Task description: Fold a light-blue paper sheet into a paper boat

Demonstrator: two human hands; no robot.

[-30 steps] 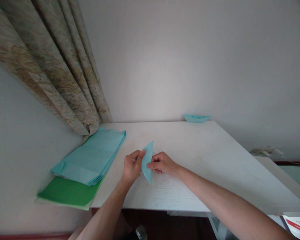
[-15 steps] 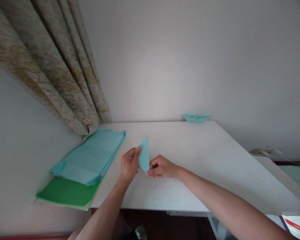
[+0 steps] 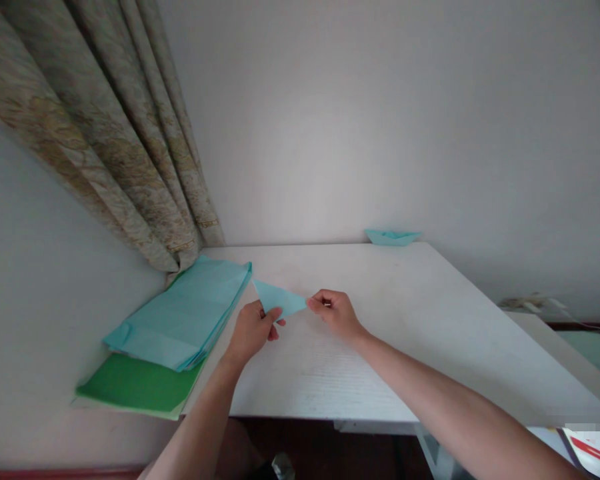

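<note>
Above the white table, both hands hold a piece of folded light-blue paper [image 3: 281, 300] that shows as a flat triangle. My left hand [image 3: 256, 328] grips its lower left part, thumb on the near face and the other fingers behind. With thumb and forefinger, my right hand [image 3: 336, 312] pinches the pointed right corner. The paper's upper left corner points toward the paper stack. Its far side is hidden from me.
A light-blue paper stack [image 3: 180, 313] lies over green paper [image 3: 140, 387] on the table's left side. A folded paper boat [image 3: 393, 238] stands at the back edge by the wall. The white table [image 3: 380, 373] ends in front of me. A curtain [image 3: 145, 167] hangs at left.
The folded paper has turned from standing upright to lying sideways, its long edge now along the top. My right hand has moved up and slightly right, still pinching a corner.
</note>
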